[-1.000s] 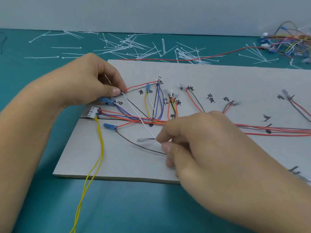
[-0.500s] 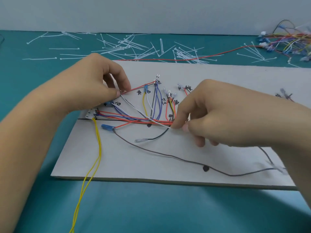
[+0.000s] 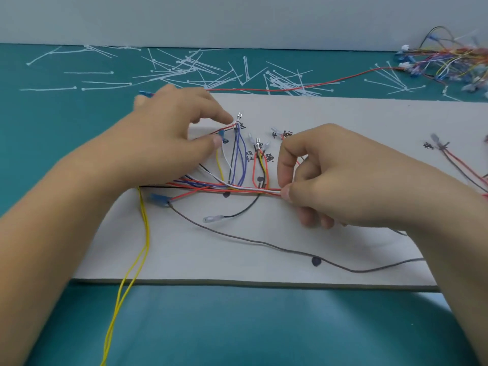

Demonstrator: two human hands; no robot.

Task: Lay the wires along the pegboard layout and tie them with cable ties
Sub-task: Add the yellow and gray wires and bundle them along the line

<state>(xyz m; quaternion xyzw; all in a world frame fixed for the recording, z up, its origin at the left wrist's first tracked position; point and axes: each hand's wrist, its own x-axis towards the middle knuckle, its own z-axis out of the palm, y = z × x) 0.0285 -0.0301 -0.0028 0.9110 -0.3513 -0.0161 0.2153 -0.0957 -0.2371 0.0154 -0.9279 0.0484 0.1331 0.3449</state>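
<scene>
A pale pegboard (image 3: 343, 114) lies on the teal table, marked with handwritten labels and dark dots. A bundle of red, blue and white wires (image 3: 211, 184) runs along its black line, and short branches rise to terminals (image 3: 257, 142). My left hand (image 3: 169, 143) holds the upper end of the white wire (image 3: 225, 162) under its thumb, with the index finger stretched toward a bare terminal (image 3: 239, 116). My right hand (image 3: 343, 175) pinches the white wire against the red bundle between thumb and forefinger. A grey wire (image 3: 264, 243) and a black lead (image 3: 237, 213) lie loose below.
Several white cable ties (image 3: 184, 72) are scattered behind the board. A heap of coloured wires (image 3: 449, 59) sits at the far right, and a long red wire (image 3: 330, 83) runs from it. Two yellow wires (image 3: 126, 273) hang over the board's front edge.
My right hand drew the white wire rightward and laid it along the bundle. My left hand moved right and up, carrying the wire's end to the labelled spot.
</scene>
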